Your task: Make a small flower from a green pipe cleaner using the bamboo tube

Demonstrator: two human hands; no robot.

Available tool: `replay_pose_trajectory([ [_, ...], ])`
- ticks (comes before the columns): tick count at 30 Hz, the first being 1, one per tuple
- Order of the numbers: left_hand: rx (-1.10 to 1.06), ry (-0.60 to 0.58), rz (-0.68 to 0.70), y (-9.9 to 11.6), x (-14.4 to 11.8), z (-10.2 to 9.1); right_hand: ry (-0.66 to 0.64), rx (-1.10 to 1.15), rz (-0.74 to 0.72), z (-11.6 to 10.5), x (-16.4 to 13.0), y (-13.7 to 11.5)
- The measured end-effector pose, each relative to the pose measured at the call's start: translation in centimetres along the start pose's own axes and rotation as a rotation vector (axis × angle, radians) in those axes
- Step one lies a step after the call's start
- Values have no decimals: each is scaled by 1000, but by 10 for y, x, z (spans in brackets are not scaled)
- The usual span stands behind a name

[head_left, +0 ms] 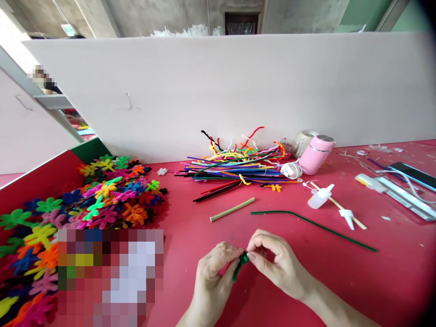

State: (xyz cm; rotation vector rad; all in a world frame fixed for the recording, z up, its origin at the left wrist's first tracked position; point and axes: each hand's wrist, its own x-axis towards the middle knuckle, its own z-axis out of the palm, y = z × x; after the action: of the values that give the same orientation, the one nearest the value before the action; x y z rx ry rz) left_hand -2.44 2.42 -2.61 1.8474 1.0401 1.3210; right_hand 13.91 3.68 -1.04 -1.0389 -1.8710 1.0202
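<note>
My left hand (213,272) and my right hand (277,265) meet low in the middle of the red table (340,281). Both pinch a small dark green pipe cleaner piece (240,265) between thumb and fingertips; it looks bent or coiled, and part of it is hidden by my fingers. A long dark green pipe cleaner (313,225) lies just beyond my right hand. A short tan stick (232,209) lies above my hands.
A heap of finished pipe cleaner flowers (102,200) in many colours covers the left side. A bundle of straight pipe cleaners (238,170) lies by the white partition (238,91). A pink cup (316,154), white glue nozzles (322,196), a wooden skewer and a phone (413,175) sit right.
</note>
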Motion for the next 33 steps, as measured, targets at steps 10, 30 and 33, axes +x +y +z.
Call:
replay_pose_trajectory([
  [10, -23, -47, 4, 8, 1, -2, -8, -185, -351, -7, -2, 2],
  [30, -441, -132, -582, 12, 3, -1, -242, 413, 148, -3, -3, -3],
  [33, -579, -123, -650, 12, 5, 1, -246, 538, 194, 0, -4, -3],
])
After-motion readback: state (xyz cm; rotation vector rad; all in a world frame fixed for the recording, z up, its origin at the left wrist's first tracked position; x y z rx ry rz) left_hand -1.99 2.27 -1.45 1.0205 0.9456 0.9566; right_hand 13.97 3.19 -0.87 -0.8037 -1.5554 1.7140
